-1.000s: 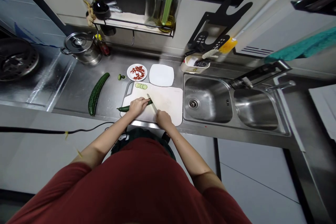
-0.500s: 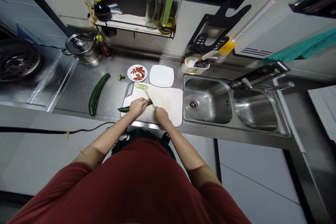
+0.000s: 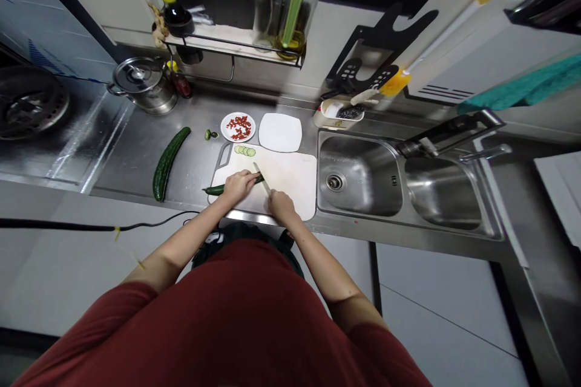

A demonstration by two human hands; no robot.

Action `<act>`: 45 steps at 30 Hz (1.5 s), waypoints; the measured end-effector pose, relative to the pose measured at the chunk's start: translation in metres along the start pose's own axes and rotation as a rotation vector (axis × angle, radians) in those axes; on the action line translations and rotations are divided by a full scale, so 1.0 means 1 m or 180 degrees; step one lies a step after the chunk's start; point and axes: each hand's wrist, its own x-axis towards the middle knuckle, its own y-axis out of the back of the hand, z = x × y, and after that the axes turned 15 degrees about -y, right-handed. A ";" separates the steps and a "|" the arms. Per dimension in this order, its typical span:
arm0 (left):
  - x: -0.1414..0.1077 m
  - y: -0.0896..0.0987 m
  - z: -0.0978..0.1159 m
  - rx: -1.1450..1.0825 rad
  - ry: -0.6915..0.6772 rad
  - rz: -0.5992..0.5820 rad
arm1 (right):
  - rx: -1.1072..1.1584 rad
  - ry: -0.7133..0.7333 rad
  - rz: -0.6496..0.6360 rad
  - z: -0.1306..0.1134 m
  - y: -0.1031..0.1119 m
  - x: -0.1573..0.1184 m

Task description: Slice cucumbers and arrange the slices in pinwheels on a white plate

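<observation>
On the white cutting board (image 3: 290,184) lies a green cucumber (image 3: 215,190), its left end reaching past the board's edge. My left hand (image 3: 239,186) is closed over the cucumber near its cut end. In my right hand (image 3: 281,204) is a knife (image 3: 262,178), gripped by the handle, with the blade at the cucumber's right end. Several cucumber slices (image 3: 245,150) overlap in a row at the board's upper left. A second, whole cucumber (image 3: 169,163) rests on the steel counter to the left.
Behind the board stand a plate of chopped red pieces (image 3: 239,127) and a white square plate (image 3: 280,132). Small green cucumber ends (image 3: 210,134) lie nearby. A double sink (image 3: 363,172) adjoins on the right. A lidded pot (image 3: 143,86) stands back left, below a bottle rack (image 3: 236,48).
My right hand and the knife have shifted very slightly right and down. The left hand keeps its hold on the cucumber.
</observation>
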 end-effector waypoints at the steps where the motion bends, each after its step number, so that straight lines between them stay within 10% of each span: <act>1: 0.000 0.000 0.000 0.0000 0.0009 -0.0004 | -0.0002 -0.0008 -0.0010 -0.001 0.000 0.001; 45: -0.001 0.004 0.004 0.0014 0.0069 0.0057 | 0.0060 -0.0018 0.0228 -0.014 -0.003 0.009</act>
